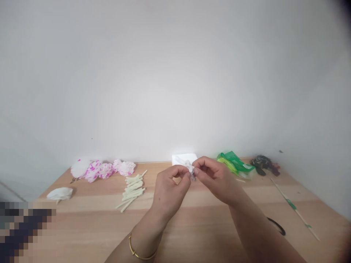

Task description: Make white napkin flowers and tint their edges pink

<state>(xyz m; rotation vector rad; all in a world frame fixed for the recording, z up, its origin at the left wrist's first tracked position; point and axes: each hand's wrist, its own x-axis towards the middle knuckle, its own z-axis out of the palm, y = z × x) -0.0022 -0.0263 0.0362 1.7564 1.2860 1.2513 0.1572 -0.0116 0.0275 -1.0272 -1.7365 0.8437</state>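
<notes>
My left hand [173, 186] and my right hand [212, 177] meet over the middle of the table, thumbs and fingertips pinched. Between them is a small piece of crumpled white tissue paper [189, 167], gathered to a narrow part where both hands grip it. Its lower end hangs just beneath the fingertips. Behind it, against the wall, lies a white stack that looks like folded tissue [176, 159], partly covered by my hands. A gold bangle [134, 252] circles my left wrist.
Pink-and-white paper flowers [99, 170] lie at the back left, near a white bundle [60, 193]. Pale green sticks [133, 190] form a pile left of my hands. Rightward are a green plastic bag [237, 162], a dark bundle [263, 164], a long thin stick [296, 210] and a black curved object [277, 226].
</notes>
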